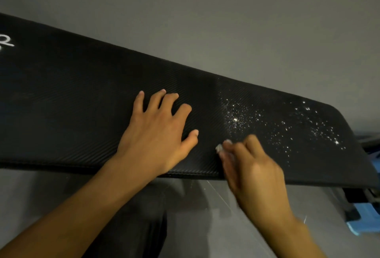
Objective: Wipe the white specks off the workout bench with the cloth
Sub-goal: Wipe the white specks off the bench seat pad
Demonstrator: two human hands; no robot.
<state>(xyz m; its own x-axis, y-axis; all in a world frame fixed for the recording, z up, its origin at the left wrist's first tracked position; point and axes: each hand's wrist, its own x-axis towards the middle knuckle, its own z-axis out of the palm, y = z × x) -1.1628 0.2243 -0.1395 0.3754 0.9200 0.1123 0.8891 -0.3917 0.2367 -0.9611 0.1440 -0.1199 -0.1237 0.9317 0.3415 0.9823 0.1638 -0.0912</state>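
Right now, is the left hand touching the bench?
Touching. The head view shows the left hand spread on the bench, fingertips and palm resting on its black pad with no gap.

In dim, flat light the white specks [287, 126] glint on the workout bench [82, 103], its edges bowed by the lens, and the right hand [253, 167] is motion-blurred.
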